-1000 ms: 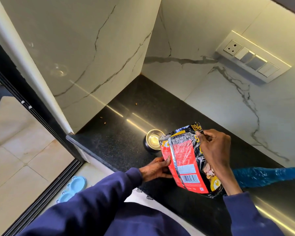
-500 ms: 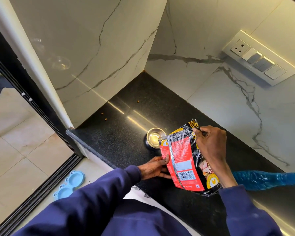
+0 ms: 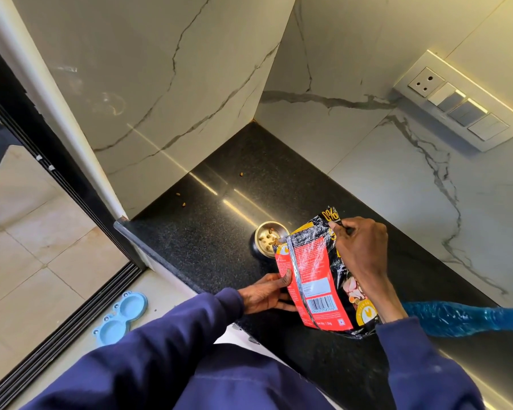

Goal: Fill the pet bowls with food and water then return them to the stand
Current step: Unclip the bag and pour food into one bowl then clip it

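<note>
Fingers [image 3: 339, 230] of the right hand [image 3: 362, 250] pinch the top corner of the bag [image 3: 311, 270]. The left hand [image 3: 262, 295] grips its lower left edge, thumb on the red face and the other fingers mostly hidden behind it. The black bench [image 3: 202, 241] runs out of the frame at lower right. On it, at the right edge, lies a blue bottle [image 3: 462, 319], one end behind the right wrist and the other cut off. The tilted bag, mid-frame, covers the right rim of the bowl [image 3: 267, 236], its mouth over it. The bowl's dark base is hard to tell from the bench. A few kibbles [image 3: 267, 238] lie in the bowl. A switch plate [image 3: 459, 109] is on the wall at upper right. The blue stand [image 3: 122, 316] sits on the floor at lower left. Stray kibble [image 3: 184, 205] dots the bench up-left of the bowl.
</note>
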